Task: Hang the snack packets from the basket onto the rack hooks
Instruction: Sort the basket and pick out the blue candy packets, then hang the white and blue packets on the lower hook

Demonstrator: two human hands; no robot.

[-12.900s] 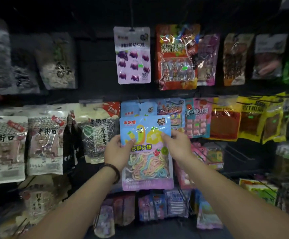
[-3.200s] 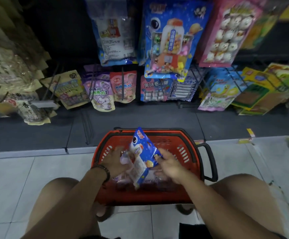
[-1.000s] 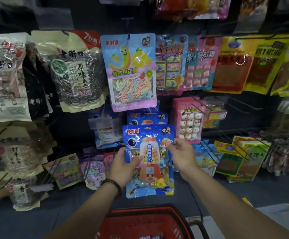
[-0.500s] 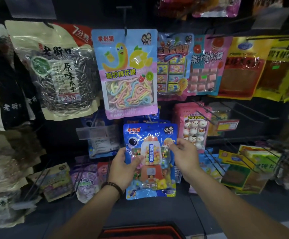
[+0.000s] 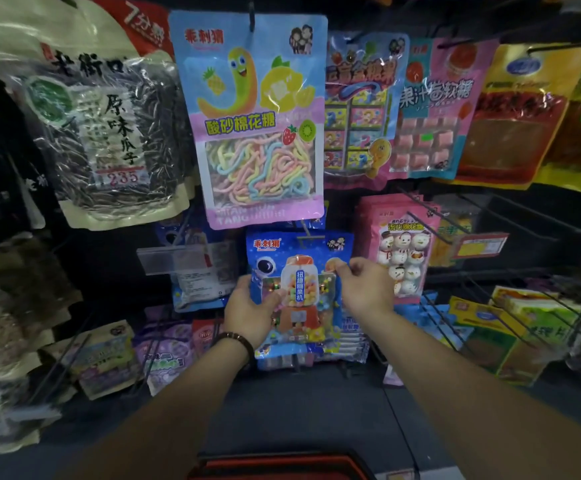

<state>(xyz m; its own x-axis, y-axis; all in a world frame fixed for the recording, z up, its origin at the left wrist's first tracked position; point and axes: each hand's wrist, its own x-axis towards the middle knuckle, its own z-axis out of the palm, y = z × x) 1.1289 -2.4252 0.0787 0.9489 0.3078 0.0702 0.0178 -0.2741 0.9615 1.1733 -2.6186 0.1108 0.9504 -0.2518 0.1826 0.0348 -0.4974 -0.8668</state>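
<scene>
I hold a blue snack packet (image 5: 299, 271) with a gumball-machine picture against the rack, below centre. My left hand (image 5: 249, 311) grips its left edge. My right hand (image 5: 363, 289) pinches its right edge. A rack hook (image 5: 305, 233) pokes out at the packet's top middle, with more blue packets behind it. Just above hangs a pink and blue marshmallow-string packet (image 5: 251, 119). The red basket (image 5: 282, 467) shows only its rim at the bottom edge.
Sunflower-seed bags (image 5: 109, 133) hang at the left. A pink snowman packet (image 5: 403, 251) hangs right of my right hand. Bare wire hooks (image 5: 483, 230) jut out at the right, above yellow-green packets (image 5: 524, 327). Small packets (image 5: 164, 351) line the bottom row.
I have leaned closer to the rack. The blue packet went up and inward until its top met the hook. Both hands keep their hold on its edges.
</scene>
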